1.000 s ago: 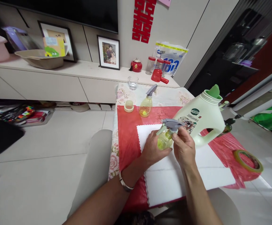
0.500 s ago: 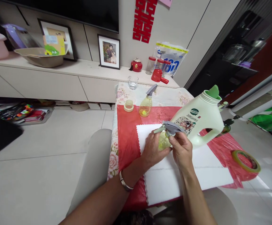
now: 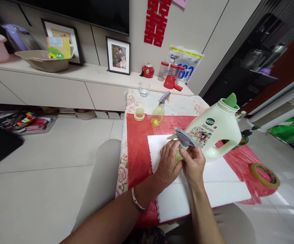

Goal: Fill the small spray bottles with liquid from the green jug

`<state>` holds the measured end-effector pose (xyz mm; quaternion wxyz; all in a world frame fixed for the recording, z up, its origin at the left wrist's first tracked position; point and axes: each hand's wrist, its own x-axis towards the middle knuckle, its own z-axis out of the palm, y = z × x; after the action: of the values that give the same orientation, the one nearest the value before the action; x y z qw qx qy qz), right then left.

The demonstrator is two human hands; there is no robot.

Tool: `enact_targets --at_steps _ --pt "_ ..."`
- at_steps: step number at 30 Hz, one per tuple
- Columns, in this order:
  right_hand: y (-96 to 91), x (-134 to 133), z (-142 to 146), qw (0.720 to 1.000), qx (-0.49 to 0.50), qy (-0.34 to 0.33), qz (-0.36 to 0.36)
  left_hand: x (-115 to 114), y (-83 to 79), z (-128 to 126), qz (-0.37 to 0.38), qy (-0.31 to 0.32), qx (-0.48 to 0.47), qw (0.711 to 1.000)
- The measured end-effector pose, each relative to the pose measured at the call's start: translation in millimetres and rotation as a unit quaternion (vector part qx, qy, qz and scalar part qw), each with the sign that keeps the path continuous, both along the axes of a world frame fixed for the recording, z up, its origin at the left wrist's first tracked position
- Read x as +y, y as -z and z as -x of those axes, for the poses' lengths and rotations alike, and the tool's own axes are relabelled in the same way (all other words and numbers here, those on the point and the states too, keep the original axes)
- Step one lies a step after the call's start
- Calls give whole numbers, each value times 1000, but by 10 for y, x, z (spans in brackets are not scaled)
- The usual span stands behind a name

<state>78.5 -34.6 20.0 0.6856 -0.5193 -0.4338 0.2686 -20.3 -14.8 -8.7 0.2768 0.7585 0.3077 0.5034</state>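
Note:
Both my hands are closed around one small yellowish spray bottle (image 3: 178, 156) with a grey trigger head (image 3: 186, 138), above a white foam sheet (image 3: 177, 196). My left hand (image 3: 167, 162) wraps the bottle's body, most of which it hides. At the neck, just under the trigger head, my right hand (image 3: 194, 161) has its thumb and fingers on the collar. Just beyond stands a large pale green detergent jug (image 3: 212, 125), uncapped at its mouth. A second spray bottle (image 3: 157, 115) with the same grey head stands farther back, beside a pale cap (image 3: 139, 115).
Red plastic sheeting (image 3: 138, 152) covers part of the flowered tablecloth (image 3: 122, 169). A roll of tape (image 3: 265, 175) lies at the right. A glass mug (image 3: 143, 89) stands at the table's far edge. Behind, a long cabinet (image 3: 96, 79) holds jars and picture frames.
My left hand has shifted slightly right and closed further around the bottle. The trigger head has turned a little, and my right hand has moved slightly left.

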Motion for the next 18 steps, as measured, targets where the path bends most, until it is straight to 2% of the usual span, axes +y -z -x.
enact_targets --at_steps 10,18 --pt "43 4 -153 999 -15 -50 11 14 -10 25 8 13 2 1000" --pt "8 -25 -44 1000 7 -22 -1 -30 -54 11 -19 -8 -44 999"
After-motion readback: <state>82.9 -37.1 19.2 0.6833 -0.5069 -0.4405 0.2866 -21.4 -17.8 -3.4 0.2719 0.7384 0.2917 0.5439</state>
